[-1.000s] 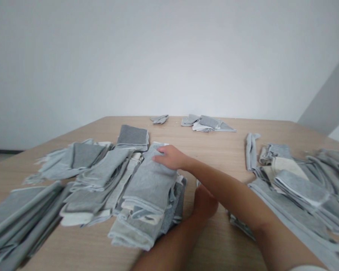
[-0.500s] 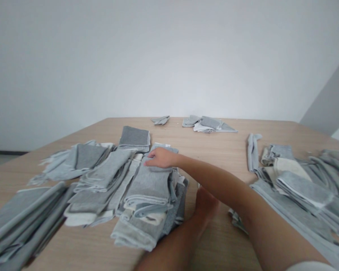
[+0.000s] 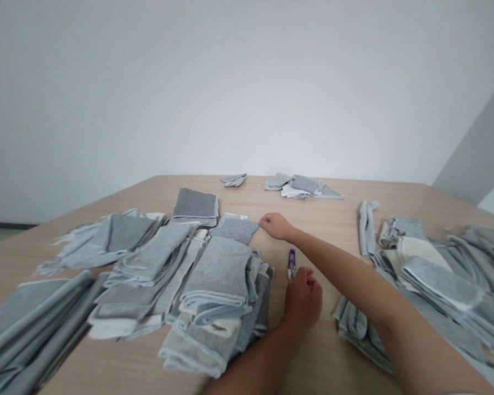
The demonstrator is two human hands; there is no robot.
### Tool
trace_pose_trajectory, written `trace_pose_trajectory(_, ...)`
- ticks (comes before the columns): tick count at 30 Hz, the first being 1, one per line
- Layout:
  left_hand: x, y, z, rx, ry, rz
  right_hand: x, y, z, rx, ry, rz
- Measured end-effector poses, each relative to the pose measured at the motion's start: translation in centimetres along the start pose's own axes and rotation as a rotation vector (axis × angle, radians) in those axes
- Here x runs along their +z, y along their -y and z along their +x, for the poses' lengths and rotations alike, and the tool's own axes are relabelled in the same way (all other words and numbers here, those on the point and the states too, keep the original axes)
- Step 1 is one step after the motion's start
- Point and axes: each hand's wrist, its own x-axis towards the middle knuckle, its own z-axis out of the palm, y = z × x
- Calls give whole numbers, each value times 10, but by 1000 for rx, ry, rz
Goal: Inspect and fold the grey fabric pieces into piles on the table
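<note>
My right hand [image 3: 276, 226] reaches out over the middle of the table. Its fingertips are pinched at the corner of a grey cloth [image 3: 235, 229], which lies behind a tall stack of folded grey cloths [image 3: 220, 269]. Closer to me, my left hand [image 3: 303, 296] rests low over the table to the right of that stack, with its fingers curled and nothing visible in them. Just beyond the left hand, purple thread snips [image 3: 292, 263] lie on the wood, their metal tips close to the knuckles.
More folded cloths [image 3: 152, 258] spread leftward, with a darker folded cloth [image 3: 195, 204] behind. Long grey cloths [image 3: 37, 323] lie at the front left. A loose heap [image 3: 440, 280] covers the right side. Small pieces [image 3: 304, 185] lie near the far edge of the table [image 3: 333, 219].
My right hand has moved right, off the top of the stack to the grey cloth's corner. The left hand has turned and shifted slightly, and the purple snips have come into view.
</note>
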Motion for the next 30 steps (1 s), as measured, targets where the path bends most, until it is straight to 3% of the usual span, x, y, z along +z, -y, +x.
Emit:
trace_pose_trajectory(5, 1, 0, -4, 136, 18, 126, -23, -56, -14, 185, -41, -81)
trace_pose_trajectory(9, -1, -9, -17, 295, 99, 285, -40, -96, -26, 343, -88, -155)
trace_pose_trajectory(14, 2, -14, -26, 465, 228, 467, -41, -134, -40, 502, -114, -233)
trace_pose_trajectory(19, 4, -14, -23, 519, 287, 568, -31, -155, -35, 529, -101, -303)
trace_pose_trajectory(30, 9, -10, -15, 513, 304, 651, -28, -183, 10, 478, -109, -403)
